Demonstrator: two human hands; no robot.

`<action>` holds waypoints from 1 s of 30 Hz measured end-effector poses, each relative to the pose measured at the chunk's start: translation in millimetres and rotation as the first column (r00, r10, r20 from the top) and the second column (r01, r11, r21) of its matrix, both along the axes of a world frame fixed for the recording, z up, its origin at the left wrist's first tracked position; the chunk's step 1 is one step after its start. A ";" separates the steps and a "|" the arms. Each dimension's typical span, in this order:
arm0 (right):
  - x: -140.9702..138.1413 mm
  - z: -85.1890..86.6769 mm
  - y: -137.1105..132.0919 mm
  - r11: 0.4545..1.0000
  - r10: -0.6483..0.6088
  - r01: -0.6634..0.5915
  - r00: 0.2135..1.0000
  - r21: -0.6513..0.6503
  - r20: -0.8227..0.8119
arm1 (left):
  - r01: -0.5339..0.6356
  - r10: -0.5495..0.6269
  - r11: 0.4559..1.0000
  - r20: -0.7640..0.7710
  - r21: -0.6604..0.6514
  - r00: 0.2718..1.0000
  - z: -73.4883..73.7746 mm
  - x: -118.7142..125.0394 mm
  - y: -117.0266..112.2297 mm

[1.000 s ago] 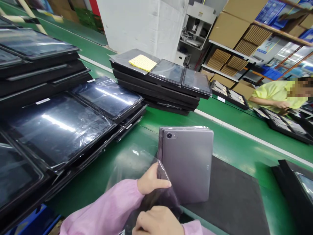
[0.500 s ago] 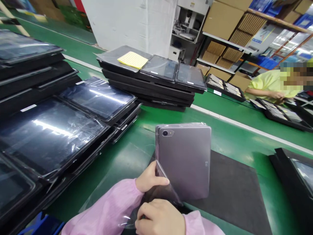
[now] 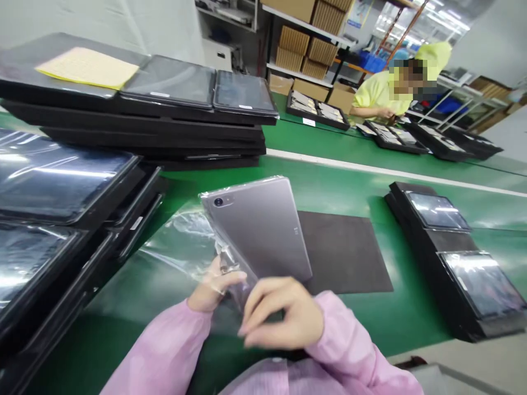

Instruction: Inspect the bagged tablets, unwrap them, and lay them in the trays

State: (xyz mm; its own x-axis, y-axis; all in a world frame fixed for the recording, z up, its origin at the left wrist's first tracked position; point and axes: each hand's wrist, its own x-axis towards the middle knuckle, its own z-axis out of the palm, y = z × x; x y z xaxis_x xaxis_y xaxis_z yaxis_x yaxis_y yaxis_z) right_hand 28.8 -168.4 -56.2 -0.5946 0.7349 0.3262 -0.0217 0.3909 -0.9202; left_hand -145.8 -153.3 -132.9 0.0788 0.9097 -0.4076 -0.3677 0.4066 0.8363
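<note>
A grey tablet (image 3: pixel 259 225) with a camera in its upper left corner stands tilted in front of me, its back towards me. My left hand (image 3: pixel 216 282) grips it at the lower left edge, thumb on the near side. Clear plastic film (image 3: pixel 173 249) hangs loose and crinkled from that edge, spreading left over and around the hand. Close to the tablet's lower edge is my right hand (image 3: pixel 284 312), fingers curled and the thumb near the fingertips. Whatever is between them, if anything, cannot be made out. Behind the tablet a dark mat (image 3: pixel 349 252) lies on the green bench.
Stacked black trays of tablets (image 3: pixel 61 175) stand at left. Another stack (image 3: pixel 164 126) behind bears a yellow paper (image 3: pixel 88 67). A tray with tablets (image 3: pixel 428 263) lies at right. Across the bench (image 3: pixel 329 181), a person in yellow (image 3: pixel 381 96) works beside trays of parts (image 3: pixel 397 137).
The view has swung right. The tablet now leans more to the left, and the film at its left side bulges out more. My right hand has opened from a fist into a looser curl.
</note>
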 end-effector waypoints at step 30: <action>34.7 -77.6 0.8 0.570 -0.758 0.588 0.646 0.573 0.091 | -0.024 0.034 0.997 0.144 -0.068 0.989 16.3 9.0 14.1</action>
State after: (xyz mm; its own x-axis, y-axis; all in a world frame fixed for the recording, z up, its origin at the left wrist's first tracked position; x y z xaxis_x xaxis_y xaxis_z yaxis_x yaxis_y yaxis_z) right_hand 63.5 -167.6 -133.7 -0.1103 0.7663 0.6329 0.6635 0.5309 -0.5272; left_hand -136.8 -139.3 -116.6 0.1150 0.8841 -0.4528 -0.4953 0.4462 0.7454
